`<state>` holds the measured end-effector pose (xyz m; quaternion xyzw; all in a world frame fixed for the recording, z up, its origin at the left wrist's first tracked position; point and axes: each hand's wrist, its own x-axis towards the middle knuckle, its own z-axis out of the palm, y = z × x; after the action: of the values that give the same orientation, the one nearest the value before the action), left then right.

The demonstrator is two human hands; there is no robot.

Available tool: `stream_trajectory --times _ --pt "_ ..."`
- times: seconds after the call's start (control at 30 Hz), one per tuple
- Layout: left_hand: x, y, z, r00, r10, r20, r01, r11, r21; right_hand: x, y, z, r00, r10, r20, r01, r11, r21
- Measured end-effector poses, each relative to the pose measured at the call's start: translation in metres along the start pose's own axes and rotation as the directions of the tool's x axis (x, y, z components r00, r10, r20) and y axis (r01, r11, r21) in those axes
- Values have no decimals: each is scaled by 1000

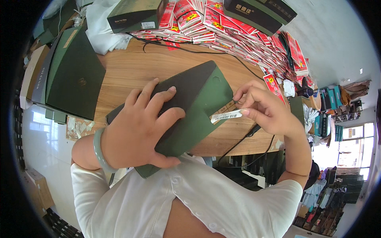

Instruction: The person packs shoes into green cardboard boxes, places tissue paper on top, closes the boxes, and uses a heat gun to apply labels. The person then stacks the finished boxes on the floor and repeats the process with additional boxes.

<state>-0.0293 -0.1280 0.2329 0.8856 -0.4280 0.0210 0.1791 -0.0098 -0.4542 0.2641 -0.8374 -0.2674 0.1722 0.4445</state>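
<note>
- Box under work: green and dark shoebox (pixel 194 115), lying aslant at the near side of the tabletop (pixel 131 73), its lower corner close to the person's white shirt (pixel 139 202); contact with the shirt cannot be told.
- Left hand (pixel 135 125): laid over the shoebox from the left. Fingers spread, tips on the dark face; thumb apart from them, near the lower edge of the green side. Pale green bangle (pixel 100 148) on that wrist.
- Right hand (pixel 264 107): at the right end of the shoebox. Thumb and forefinger pinching the right end of a white barcode label (pixel 227 116); other fingers curled.
- Label's free end overlaps a tan printed patch (pixel 227 107) on the green side. Cannot tell whether it is stuck down.
- Far side of tabletop: heaped red cards (pixel 234 37), with one dark box (pixel 137 18) at upper left and another (pixel 258 14) at upper right.
- Left: a large dark green box (pixel 75 75); white plastic sheeting (pixel 105 29) just beyond it.
- Black cable (pixel 238 142) crosses the near edge, right of the shoebox.
</note>
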Motion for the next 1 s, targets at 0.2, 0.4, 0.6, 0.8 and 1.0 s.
stream_trajectory --times 0.2,0.4,0.6,0.8,1.0 --pt "-2 -3 -5 999 15 40 -17 999 50 -13 44 30 907 -103 -409 297 844 446" --pt "-9 -1 -9 991 -105 80 98 992 77 1 103 70 719 -8 -695 527 658 538" --pt "-97 26 -22 950 -245 -195 252 968 11 26 158 108 789 75 -610 429 643 634" --pt "-252 92 10 566 -579 -587 566 791 -234 81 184 106 944 -89 -317 272 755 596" --pt "-400 212 89 -334 -737 -588 231 540 -809 146 145 132 958 -207 -198 286 738 611"
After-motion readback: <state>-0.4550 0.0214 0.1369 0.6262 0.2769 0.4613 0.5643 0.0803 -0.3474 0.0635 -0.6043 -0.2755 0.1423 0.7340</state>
